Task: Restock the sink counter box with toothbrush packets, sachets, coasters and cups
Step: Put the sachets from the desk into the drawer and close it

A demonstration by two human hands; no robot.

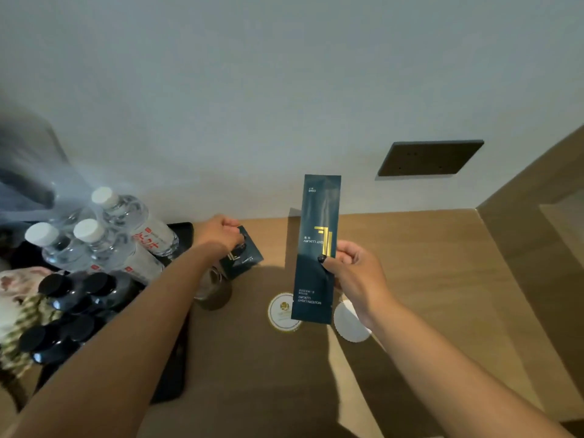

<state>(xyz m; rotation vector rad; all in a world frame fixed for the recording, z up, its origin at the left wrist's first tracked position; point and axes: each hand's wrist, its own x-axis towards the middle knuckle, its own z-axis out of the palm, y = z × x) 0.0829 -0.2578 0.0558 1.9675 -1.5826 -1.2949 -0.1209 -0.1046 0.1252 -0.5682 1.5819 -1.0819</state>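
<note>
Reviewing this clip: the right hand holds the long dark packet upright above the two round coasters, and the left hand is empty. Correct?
Not quite. In the head view the left hand grips a small dark sachet. The right hand does hold the long packet above the coasters.

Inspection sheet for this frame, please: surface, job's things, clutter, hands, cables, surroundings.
Surface: brown wooden counter, dimly lit, hand shadows across it.
Job's things: long dark packet held upright; small dark sachet at the left hand; two round coasters flat on the counter; glass cup under the left forearm. No box seen.
Clutter: water bottles and dark-capped bottles on a black tray; patterned cloth at far left.
Hands: right hand pinches the packet; left hand grips the sachet.
Cables: nothing seen.
Surroundings: pale wall with dark plate; wooden side panel.
</note>
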